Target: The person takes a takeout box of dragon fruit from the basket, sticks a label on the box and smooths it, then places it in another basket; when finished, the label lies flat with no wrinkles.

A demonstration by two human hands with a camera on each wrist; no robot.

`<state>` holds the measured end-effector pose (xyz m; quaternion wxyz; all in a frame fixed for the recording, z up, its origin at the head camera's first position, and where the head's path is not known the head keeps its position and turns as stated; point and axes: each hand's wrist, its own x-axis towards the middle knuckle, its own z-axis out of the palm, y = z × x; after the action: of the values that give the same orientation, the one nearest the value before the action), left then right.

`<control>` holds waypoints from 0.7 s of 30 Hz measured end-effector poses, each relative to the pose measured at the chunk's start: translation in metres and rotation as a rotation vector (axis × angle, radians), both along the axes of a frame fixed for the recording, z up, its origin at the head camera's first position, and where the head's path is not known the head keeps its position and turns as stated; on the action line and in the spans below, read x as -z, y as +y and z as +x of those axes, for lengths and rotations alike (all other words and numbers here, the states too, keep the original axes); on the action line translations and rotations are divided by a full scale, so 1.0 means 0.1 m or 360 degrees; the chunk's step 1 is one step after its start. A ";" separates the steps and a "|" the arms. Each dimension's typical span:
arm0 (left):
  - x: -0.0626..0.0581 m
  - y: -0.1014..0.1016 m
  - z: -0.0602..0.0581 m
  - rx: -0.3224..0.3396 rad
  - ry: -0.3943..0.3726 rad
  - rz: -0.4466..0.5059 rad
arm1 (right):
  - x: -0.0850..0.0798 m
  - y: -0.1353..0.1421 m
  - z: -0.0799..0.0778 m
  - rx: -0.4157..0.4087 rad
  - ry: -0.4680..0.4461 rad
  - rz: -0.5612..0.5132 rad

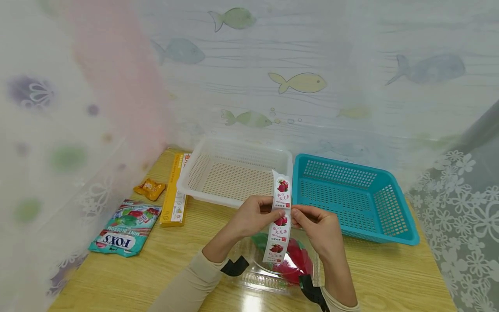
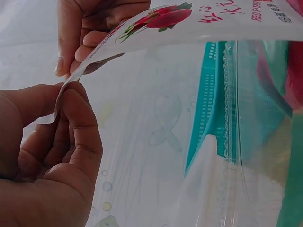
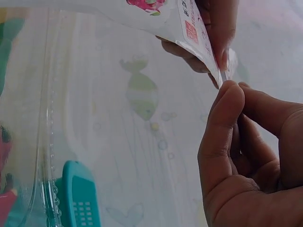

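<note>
A white strip of stickers [image 1: 281, 195], printed with red dragon fruit and red characters, hangs lengthwise between both hands. My left hand [image 1: 249, 218] pinches its left side, with the thumb lying over the printed face. At the right edge, my right hand [image 1: 320, 229] pinches thumb and forefinger together; the right wrist view shows those fingertips [image 3: 231, 97] right at the strip's edge. Below the strip is a clear plastic box [image 1: 255, 277] on the table, with red and green things inside, partly hidden by the strip and the hands.
A white basket [image 1: 234, 200] and a teal basket [image 1: 390, 236] stand side by side at the back. To the left lie a yellow box [image 1: 171, 203], a small orange packet [image 1: 150, 189] and a teal candy bag [image 1: 128, 227]. Patterned curtains surround the wooden table [image 1: 128, 281].
</note>
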<state>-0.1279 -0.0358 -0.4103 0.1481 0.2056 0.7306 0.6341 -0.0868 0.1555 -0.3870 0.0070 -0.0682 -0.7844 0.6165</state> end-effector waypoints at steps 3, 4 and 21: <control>0.01 0.01 -0.01 0.0019 0.0004 0.0012 | 0.00 -0.01 0.00 0.0006 -0.0001 0.0026; 0.02 0.01 -0.01 0.0023 0.0009 0.0013 | 0.00 -0.01 -0.01 0.0009 0.0003 0.0033; 0.00 0.07 0.02 -0.0077 0.0081 -0.0098 | 0.00 -0.04 -0.02 0.0066 0.0003 0.0062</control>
<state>-0.1255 -0.0292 -0.4106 0.1205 0.1994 0.7581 0.6092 -0.0885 0.1518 -0.3874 0.0219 -0.0838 -0.7946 0.6009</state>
